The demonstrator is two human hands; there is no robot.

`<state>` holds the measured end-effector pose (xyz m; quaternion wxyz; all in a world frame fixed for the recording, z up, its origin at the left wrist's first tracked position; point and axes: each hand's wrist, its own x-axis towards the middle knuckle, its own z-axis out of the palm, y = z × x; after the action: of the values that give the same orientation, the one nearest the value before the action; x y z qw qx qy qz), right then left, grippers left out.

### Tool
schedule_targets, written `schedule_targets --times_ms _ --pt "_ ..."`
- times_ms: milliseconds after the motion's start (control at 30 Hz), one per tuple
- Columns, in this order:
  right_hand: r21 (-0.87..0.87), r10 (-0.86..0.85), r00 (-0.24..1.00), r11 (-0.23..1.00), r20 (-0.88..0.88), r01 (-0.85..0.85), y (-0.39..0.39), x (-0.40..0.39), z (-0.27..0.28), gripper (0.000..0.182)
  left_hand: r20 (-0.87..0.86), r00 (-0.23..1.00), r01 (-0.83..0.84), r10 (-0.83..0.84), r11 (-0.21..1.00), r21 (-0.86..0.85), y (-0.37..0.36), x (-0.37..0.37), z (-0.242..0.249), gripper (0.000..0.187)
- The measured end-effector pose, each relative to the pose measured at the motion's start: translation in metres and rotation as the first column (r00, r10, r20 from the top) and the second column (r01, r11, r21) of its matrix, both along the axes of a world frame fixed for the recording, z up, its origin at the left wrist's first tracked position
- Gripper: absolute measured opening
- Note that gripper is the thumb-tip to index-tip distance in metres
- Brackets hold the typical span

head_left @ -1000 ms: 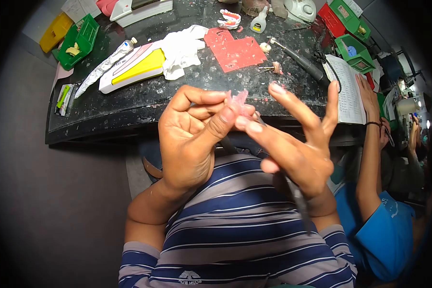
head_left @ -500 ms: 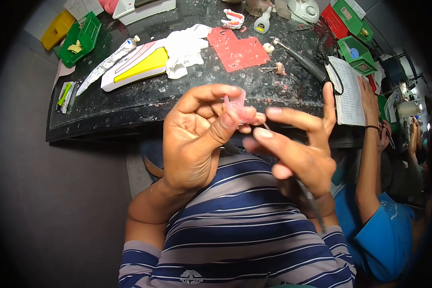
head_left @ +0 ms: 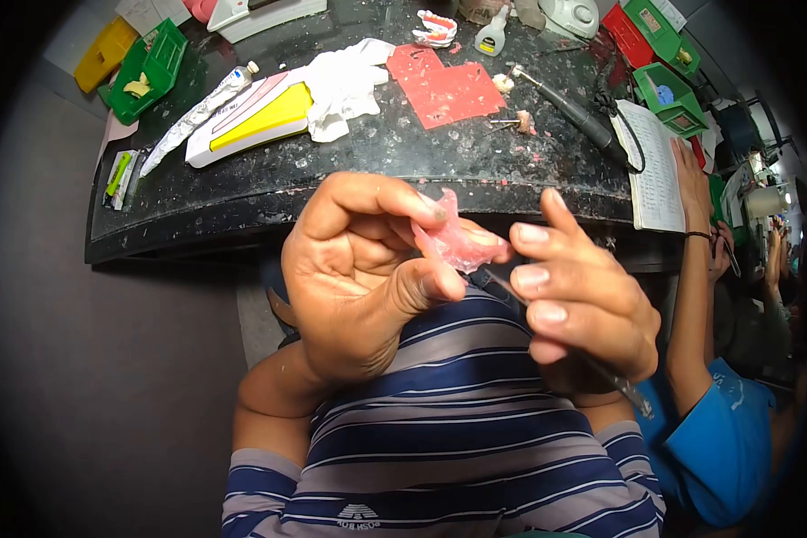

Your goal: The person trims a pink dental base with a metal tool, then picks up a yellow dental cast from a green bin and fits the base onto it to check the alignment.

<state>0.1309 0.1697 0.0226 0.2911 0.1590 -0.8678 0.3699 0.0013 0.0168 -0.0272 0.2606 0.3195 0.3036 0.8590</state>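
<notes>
A pink, translucent denture base (head_left: pixel 458 240) is pinched between the thumb and fingers of my left hand (head_left: pixel 350 278), in front of my striped shirt. Its curved, pointed flange sticks up past the index fingertip. My right hand (head_left: pixel 592 309) is closed on a slim metal wax carver (head_left: pixel 637 397), whose handle end pokes out below the palm. The carver's dark blade reaches the lower right edge of the denture base. Much of the tool's middle is hidden behind the right fingers.
On the black bench lie a red wax sheet (head_left: pixel 448 92), a yellow and white box (head_left: pixel 260 121), white cloth (head_left: pixel 345 90), a handpiece (head_left: pixel 569 112) and a toothed denture model (head_left: pixel 436 29). At right, another person's arm (head_left: pixel 690 206) rests by an open notebook (head_left: pixel 652 170).
My left hand has shifted slightly left and turned the denture base, showing more of its face. My right hand has moved right, its fingers closer together, and the carver blade now shows at the edge.
</notes>
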Motion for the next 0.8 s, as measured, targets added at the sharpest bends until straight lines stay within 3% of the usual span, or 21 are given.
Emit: schedule_targets --times_ms 100,167,200,300,600,667,800 --pt "0.067 0.04 0.999 0.997 0.029 -0.041 -0.001 0.003 0.009 0.024 -0.071 0.997 -0.039 0.038 0.999 -0.007 -0.002 0.0 -0.002 0.043" --pt "0.109 0.056 0.998 0.992 0.035 -0.06 -0.002 0.004 0.01 0.024 -0.203 0.972 -0.144 0.12 0.984 -0.104 -0.005 0.003 -0.002 0.06" --pt "0.142 0.069 0.998 0.987 0.002 -0.069 -0.002 0.004 0.009 0.024 -0.224 0.961 -0.166 0.161 0.986 -0.003 -0.003 0.003 -0.003 0.049" --pt "0.199 0.095 0.99 0.977 -0.109 -0.072 -0.003 0.002 -0.001 0.023 -0.372 0.896 -0.233 0.245 0.969 0.078 -0.004 0.002 -0.006 0.054" --pt "0.208 0.053 0.989 0.978 -0.141 -0.023 -0.013 0.003 0.004 0.021 -0.351 0.913 -0.188 0.209 0.978 0.094 -0.004 0.001 -0.002 0.054" --pt "0.17 -0.013 1.0 0.985 0.016 0.01 -0.019 0.005 0.016 0.02 -0.314 0.924 -0.198 0.218 0.976 0.094 -0.004 0.002 -0.001 0.055" --pt "0.164 -0.018 0.998 0.986 -0.057 0.027 -0.019 0.004 0.006 0.019 -0.324 0.92 -0.207 0.222 0.975 0.082 -0.005 0.003 0.001 0.053"
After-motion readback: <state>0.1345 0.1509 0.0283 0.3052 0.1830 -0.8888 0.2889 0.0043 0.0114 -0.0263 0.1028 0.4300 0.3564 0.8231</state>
